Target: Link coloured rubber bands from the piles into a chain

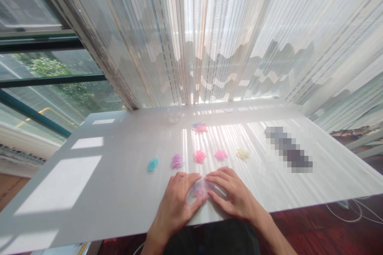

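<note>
A small mixed heap of pastel, thin loop-like pieces, resembling rubber bands (200, 188), lies near the table's front edge. My left hand (178, 195) curves around its left side, thumb and index finger at the heap. From the right, my right hand (229, 191) curls in the same way, with its fingertips touching the pieces. Whether a clear bag or dish encloses them I cannot tell. Just beyond my hands runs a row of single-colour piles: a teal pile (153, 165), a purple pile (177, 161), a coral pile (199, 156), a pink pile (221, 154) and a pale yellow pile (242, 153).
Farther back on the white table (119, 191) sits another mixed pile (200, 128). Behind it stand a clear round container (174, 115) and a flat clear disc (229, 110). A pixelated item (289, 149) lies at the right. Sheer curtains (206, 48) hang along the back edge.
</note>
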{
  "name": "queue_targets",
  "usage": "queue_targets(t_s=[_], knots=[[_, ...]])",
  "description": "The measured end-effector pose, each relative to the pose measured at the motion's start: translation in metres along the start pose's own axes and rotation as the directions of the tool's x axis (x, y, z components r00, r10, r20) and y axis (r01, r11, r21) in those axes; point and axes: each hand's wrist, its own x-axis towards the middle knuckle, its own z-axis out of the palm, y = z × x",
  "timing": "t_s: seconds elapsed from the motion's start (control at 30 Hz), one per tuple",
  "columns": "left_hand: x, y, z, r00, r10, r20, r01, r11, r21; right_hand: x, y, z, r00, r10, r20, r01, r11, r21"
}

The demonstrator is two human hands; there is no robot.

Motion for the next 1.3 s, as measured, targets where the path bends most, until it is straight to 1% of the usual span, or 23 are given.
queue_targets(t_s=[0.13,0.37,0.6,0.8,0.93,1.1,1.2,1.3], knots=[[0.001,-0.001,0.000,1.000,-0.008,0.008,0.008,1.000,-0.009,0.000,0.001,0.000,1.000,-0.017,-0.018,0.018,1.000,0.015],[-0.001,-0.005,0.004,1.000,0.021,-0.019,-0.022,0.999,-0.038,0.000,0.002,-0.001,0.999,-0.037,-0.018,0.038,0.999,0.029],[-0.002,-0.002,0.002,0.998,0.046,-0.040,-0.048,0.997,-0.064,-0.001,-0.002,-0.003,0.998,-0.011,-0.057,0.016,0.997,0.075],[-0.002,0.001,-0.001,0.998,0.054,-0.026,-0.056,0.997,-0.061,-0.001,-0.002,-0.001,0.999,-0.024,-0.042,0.026,0.998,0.053],[-0.001,0.000,0.000,0.997,0.067,-0.028,-0.069,0.996,-0.056,-0.002,-0.001,-0.002,0.997,-0.042,-0.063,0.045,0.998,0.047],[-0.002,-0.003,0.003,0.993,0.105,-0.062,-0.109,0.992,-0.062,-0.001,-0.011,-0.001,0.995,-0.038,-0.093,0.044,0.997,0.060],[-0.003,-0.004,0.002,0.992,0.102,-0.079,-0.109,0.991,-0.083,0.001,-0.018,0.004,0.997,-0.020,-0.080,0.026,0.997,0.072],[-0.003,-0.005,0.002,0.992,0.092,-0.090,-0.101,0.990,-0.099,0.001,-0.021,0.010,0.996,-0.020,-0.085,0.024,0.999,0.045]])
